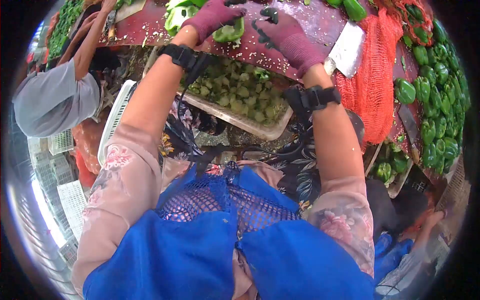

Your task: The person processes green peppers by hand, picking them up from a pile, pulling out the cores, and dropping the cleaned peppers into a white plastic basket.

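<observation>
My left hand [215, 19], in a purple glove with dark fingertips, is over the table beside a cut green pepper piece [229, 33]. Its fingers look apart; whether the palm touches the piece is unclear. More cut pepper pieces [177, 19] lie just left of it. Across a small gap, my right hand [282, 35] wears a matching glove, with fingers bent and apart and nothing visible between them. A wide-bladed knife [347, 49] rests to the right of that hand. Small pale seeds are scattered over the dark red tabletop [150, 25].
Below the table edge sits a pale crate [260, 131] holding green pieces. A red mesh sack [372, 85] lies on the right, with another knife [409, 125] and many whole green peppers [440, 100] beyond. One person's arm [92, 45] reaches in at left; another person [400, 250] is at lower right.
</observation>
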Demonstrator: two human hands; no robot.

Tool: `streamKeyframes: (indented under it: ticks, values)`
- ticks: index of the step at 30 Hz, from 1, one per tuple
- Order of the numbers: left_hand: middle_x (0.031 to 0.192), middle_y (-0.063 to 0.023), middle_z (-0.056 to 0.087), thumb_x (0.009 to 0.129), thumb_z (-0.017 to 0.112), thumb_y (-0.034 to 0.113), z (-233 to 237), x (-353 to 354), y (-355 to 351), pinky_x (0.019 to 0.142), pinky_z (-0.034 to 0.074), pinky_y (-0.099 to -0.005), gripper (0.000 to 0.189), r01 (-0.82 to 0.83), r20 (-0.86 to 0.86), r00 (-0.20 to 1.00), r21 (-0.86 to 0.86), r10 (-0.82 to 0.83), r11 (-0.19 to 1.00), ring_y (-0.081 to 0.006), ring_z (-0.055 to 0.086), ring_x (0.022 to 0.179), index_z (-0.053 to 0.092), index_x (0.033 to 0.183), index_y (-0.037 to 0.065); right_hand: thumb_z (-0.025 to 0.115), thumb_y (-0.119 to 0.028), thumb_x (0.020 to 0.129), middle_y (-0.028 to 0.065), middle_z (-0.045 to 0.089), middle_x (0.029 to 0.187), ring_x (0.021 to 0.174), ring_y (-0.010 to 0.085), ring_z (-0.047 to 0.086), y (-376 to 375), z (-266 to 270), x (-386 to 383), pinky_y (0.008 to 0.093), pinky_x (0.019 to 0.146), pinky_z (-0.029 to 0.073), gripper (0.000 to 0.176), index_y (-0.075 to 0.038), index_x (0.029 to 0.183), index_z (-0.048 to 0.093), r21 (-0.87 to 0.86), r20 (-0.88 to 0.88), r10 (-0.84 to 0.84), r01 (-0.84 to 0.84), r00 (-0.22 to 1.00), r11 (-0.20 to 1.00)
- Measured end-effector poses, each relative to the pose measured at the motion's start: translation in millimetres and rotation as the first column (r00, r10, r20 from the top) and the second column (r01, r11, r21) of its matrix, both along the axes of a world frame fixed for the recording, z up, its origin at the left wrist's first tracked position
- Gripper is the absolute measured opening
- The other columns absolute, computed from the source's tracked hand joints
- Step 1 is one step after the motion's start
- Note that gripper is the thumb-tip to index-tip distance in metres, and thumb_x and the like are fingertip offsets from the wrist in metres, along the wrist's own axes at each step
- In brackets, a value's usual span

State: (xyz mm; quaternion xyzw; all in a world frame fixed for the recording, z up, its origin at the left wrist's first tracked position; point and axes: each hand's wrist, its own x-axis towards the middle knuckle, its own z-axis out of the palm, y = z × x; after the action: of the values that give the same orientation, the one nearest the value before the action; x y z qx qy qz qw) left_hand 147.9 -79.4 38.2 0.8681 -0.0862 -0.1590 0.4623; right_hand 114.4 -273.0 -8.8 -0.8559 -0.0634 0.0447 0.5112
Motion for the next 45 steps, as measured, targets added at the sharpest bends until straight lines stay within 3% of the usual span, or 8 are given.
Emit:
streamKeyframes:
  ticks: [4, 8, 13, 18, 25, 29, 32, 45]
  values:
    - [0.125, -0.0139, 0.060, 0.088, 0.066, 0.025, -23, 11, 17, 0.086, 0.050, -0.0330, 0.049, -0.148, 0.270, 0.945, -0.149, 0.184, 0.978, -0.0230, 0.061, 0.105, 0.052, 0.130, 0.003, 0.065, -0.036, 0.077, 0.0273, 0.065, 0.097, 0.093, 0.0357, 0.065, 22, -4, -8, 0.0420, 0.083, 0.051, 0.049, 0.005, 0.104, 0.061, -0.080, -0.091, 0.049, -0.056, 0.995, 0.995]
    - [0.128, -0.0124, 0.057, 0.083, 0.064, 0.038, -52, 13, 18, 0.096, 0.045, -0.0405, 0.052, -0.069, 0.355, 0.913, 0.623, -0.203, 0.779, -0.0333, 0.056, 0.114, 0.052, 0.130, 0.019, 0.066, -0.034, 0.076, 0.0267, 0.064, 0.102, 0.096, 0.0349, 0.064, 41, -18, -1, 0.0420, 0.084, 0.049, 0.050, 0.005, 0.108, 0.060, -0.144, -0.036, 0.061, -0.065, 0.998, 0.987]
    - [0.114, -0.0122, 0.065, 0.080, 0.069, 0.032, -74, 20, 39, 0.090, 0.047, -0.0365, 0.046, -0.059, 0.209, 0.978, 0.343, -0.015, 0.938, -0.0304, 0.062, 0.104, 0.060, 0.122, 0.015, 0.066, -0.029, 0.081, 0.0201, 0.066, 0.103, 0.089, 0.0272, 0.065, 44, -10, -4, 0.0386, 0.076, 0.052, 0.046, 0.004, 0.111, 0.059, -0.201, -0.139, -0.062, 0.033, 0.988, 0.979]
    - [0.101, -0.0031, 0.068, 0.091, 0.059, 0.026, -24, -27, 44, 0.076, 0.053, -0.0290, 0.035, -0.350, -0.245, 0.936, -0.592, 0.251, 0.726, -0.0131, 0.063, 0.092, 0.060, 0.122, 0.010, 0.060, -0.012, 0.087, 0.0118, 0.065, 0.105, 0.087, 0.0178, 0.065, 39, -15, 1, 0.0300, 0.065, 0.055, 0.033, 0.001, 0.118, 0.060, 0.546, -0.278, 0.016, 0.144, 0.960, 0.825]
    - [0.113, -0.0056, 0.062, 0.097, 0.046, 0.046, -10, -79, 27, 0.081, 0.055, -0.0317, 0.051, -0.290, -0.313, 0.947, -0.741, 0.071, 0.606, -0.0147, 0.062, 0.099, 0.051, 0.128, 0.005, 0.064, -0.016, 0.088, 0.0070, 0.067, 0.104, 0.089, 0.0160, 0.063, 46, -20, 7, 0.0278, 0.081, 0.051, 0.031, -0.002, 0.116, 0.062, 0.658, -0.111, 0.013, 0.064, 0.994, 0.751]
    - [0.103, -0.0046, 0.063, 0.090, 0.061, 0.019, -30, -87, 28, 0.077, 0.048, -0.0243, 0.035, -0.335, 0.116, 0.901, -0.427, 0.419, 0.840, -0.0093, 0.057, 0.087, 0.058, 0.121, 0.003, 0.070, -0.039, 0.081, 0.0195, 0.065, 0.104, 0.095, 0.0337, 0.064, 49, 28, -20, 0.0410, 0.078, 0.051, 0.053, -0.007, 0.120, 0.054, -0.222, 0.074, -0.026, 0.042, 0.997, 0.974]
    - [0.096, -0.0042, 0.065, 0.088, 0.062, 0.016, -33, -91, 23, 0.075, 0.048, -0.0253, 0.032, -0.462, 0.066, 0.817, -0.521, 0.573, 0.718, -0.0093, 0.056, 0.082, 0.061, 0.118, 0.006, 0.071, -0.034, 0.077, 0.0171, 0.062, 0.096, 0.088, 0.0341, 0.063, 53, 27, -34, 0.0416, 0.074, 0.051, 0.044, -0.010, 0.110, 0.056, -0.324, 0.544, 0.026, 0.181, 0.839, 0.929]
    - [0.100, -0.0063, 0.067, 0.087, 0.059, 0.013, -23, -89, 38, 0.076, 0.050, -0.0244, 0.031, -0.341, 0.126, 0.882, -0.496, 0.455, 0.799, -0.0120, 0.062, 0.089, 0.062, 0.118, 0.005, 0.073, -0.024, 0.073, 0.0179, 0.059, 0.110, 0.097, 0.0370, 0.060, 51, 25, -35, 0.0418, 0.081, 0.051, 0.048, -0.010, 0.116, 0.057, -0.305, 0.406, 0.222, -0.097, 0.887, 0.947]
